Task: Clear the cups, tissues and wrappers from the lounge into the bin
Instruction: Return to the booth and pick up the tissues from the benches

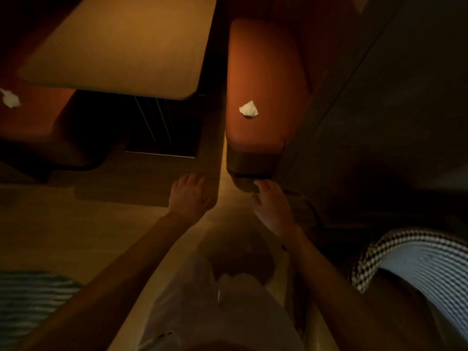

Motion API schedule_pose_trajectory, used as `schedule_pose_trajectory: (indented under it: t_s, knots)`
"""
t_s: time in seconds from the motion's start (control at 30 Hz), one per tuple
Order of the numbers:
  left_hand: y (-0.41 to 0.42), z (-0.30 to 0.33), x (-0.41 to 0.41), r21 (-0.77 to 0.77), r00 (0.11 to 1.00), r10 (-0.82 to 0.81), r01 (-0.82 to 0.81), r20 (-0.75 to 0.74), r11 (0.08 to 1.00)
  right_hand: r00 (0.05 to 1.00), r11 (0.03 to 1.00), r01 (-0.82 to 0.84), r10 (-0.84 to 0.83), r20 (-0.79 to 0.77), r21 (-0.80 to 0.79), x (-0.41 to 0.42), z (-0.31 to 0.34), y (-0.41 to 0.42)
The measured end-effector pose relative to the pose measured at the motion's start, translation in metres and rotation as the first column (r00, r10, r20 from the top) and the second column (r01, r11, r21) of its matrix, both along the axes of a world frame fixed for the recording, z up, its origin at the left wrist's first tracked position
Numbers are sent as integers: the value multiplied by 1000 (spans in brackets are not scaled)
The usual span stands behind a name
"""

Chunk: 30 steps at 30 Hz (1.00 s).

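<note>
Both hands are out in front of the person and carry nothing: the left hand (pixel 191 196) hangs with its fingers loosely extended over the floor, and the right hand (pixel 271 206) reaches forward with relaxed fingers, its tips at or just short of the dark base of the orange bench seat (pixel 263 72) — contact cannot be told in this dim light.

The nearest piece of litter is a crumpled white tissue (pixel 249 109) lying on that seat cushion, well ahead of the right hand. A second tissue (pixel 10 98) sits on another orange seat at the far left edge, beyond the tabletop (pixel 121 46), which shows no cups or wrappers in this view.

The step in hand looks like going for the tissue on the right-hand seat. It would be done well by the right hand, the closer one: rise over the cushion edge, pinch the crumpled peak rather than pressing it flat, and carry it straight back.

The bin (pixel 243 252) stands low between the forearms, lined with a pale translucent bag (pixel 192 287). Its inside is mostly dark — a whitish crumpled mass shows near the rim, likely bag folds or tissues already dropped in, though which cannot be told.
</note>
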<state>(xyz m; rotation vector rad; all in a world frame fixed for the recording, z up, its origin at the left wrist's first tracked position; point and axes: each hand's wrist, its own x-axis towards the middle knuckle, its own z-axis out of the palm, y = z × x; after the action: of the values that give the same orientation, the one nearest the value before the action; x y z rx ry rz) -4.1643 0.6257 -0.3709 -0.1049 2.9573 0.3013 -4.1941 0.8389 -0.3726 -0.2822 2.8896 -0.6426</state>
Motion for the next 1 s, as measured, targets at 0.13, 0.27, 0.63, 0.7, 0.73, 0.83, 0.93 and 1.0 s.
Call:
schedule_pose_trajectory:
  t_s: [0.13,0.27,0.63,0.7,0.73,0.83,0.93,1.0]
  knots:
    - [-1,-18,-62,14,999,-9,9,35,1000,992,998,-54,51,112,21,-65,-20,-4]
    - [-15,-28,-150,33,999,-37,38,-10,999,994,998,-58,55,90,26,-158,-32,-13]
    - [-40,-33,-388,33,995,-99,99,-8,995,999,1000,14,-14,43,-5,-394,-50,-44]
    - [-41,-40,-420,29,994,-106,106,9,994,998,1000,14,-14,54,-12,-428,-61,-47]
    - [-42,-45,-436,26,995,-103,103,13,994,998,1000,17,-17,68,-10,-447,-69,-49]
    - [-39,-65,-484,8,996,-80,80,26,997,996,1000,-16,15,93,7,-507,-101,-56]
    - [-33,-89,-528,-5,998,-31,31,58,1000,990,999,-41,42,133,-7,-564,-137,-62]
    - [-25,-108,-555,-1,995,16,-16,97,1000,987,1000,-19,21,160,-15,-598,-163,-62]
